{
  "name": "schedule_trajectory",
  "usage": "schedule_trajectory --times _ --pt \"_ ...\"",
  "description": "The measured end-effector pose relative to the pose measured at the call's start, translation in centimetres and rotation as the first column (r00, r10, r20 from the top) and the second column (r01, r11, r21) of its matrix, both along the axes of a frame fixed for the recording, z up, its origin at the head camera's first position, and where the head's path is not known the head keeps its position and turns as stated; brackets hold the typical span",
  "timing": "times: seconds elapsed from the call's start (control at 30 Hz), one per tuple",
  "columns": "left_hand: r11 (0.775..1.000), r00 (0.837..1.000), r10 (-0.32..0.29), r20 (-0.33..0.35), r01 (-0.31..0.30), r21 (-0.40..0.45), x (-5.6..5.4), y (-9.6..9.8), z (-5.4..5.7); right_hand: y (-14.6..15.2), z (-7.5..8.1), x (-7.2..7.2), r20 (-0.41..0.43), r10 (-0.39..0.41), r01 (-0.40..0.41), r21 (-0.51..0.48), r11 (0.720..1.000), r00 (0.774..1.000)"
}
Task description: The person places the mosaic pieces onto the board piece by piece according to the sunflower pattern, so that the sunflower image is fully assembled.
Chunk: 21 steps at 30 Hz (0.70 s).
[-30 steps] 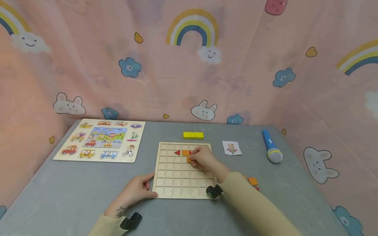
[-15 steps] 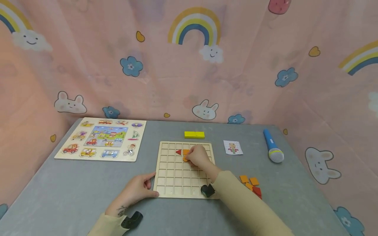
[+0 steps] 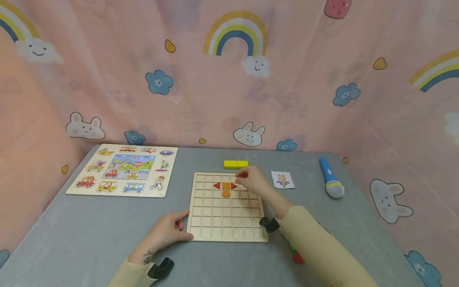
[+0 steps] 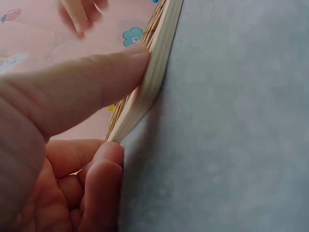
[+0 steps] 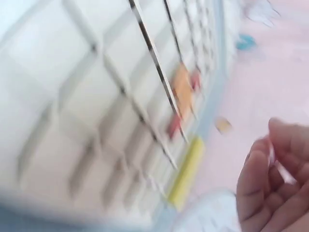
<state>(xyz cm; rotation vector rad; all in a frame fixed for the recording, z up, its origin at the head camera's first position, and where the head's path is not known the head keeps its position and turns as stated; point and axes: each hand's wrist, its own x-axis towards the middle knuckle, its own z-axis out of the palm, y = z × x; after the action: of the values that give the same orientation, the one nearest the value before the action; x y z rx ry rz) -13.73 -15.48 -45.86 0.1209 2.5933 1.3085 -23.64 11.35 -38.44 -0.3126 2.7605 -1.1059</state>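
A wooden grid board [image 3: 222, 223] lies flat on the table. My left hand [image 3: 166, 229] holds its near-left edge, with thumb [image 4: 130, 60] and fingertips against the wood in the left wrist view. In the board's upper rows sit an orange square [image 3: 226, 185], an orange round piece [image 3: 226, 193] just below it, and red triangles [image 3: 216, 185] to either side. Above the board's upper right part hovers my right hand [image 3: 254, 181], its fingers loosely curled. Nothing shows between its fingertips in the blurred right wrist view [image 5: 270, 179].
Behind the board lies a yellow block [image 3: 235, 164]. A small printed card [image 3: 283, 179] and a blue microphone [image 3: 331, 179] lie to the right. A vehicle puzzle board [image 3: 168, 163] is at the left. The right sleeve partly covers loose pieces, including a red one [image 3: 298, 258].
My right hand has let go of the orange round piece, now lying on the grid, and has moved up and to the right. The left hand stays at the board's edge.
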Motion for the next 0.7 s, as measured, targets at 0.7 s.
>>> schedule_trajectory --times 0.7 --pt "1.000 1.000 -0.009 0.000 0.009 0.021 0.1 0.1 0.0 14.1 -2.7 5.4 0.108 0.112 -0.153 0.546 0.824 0.988"
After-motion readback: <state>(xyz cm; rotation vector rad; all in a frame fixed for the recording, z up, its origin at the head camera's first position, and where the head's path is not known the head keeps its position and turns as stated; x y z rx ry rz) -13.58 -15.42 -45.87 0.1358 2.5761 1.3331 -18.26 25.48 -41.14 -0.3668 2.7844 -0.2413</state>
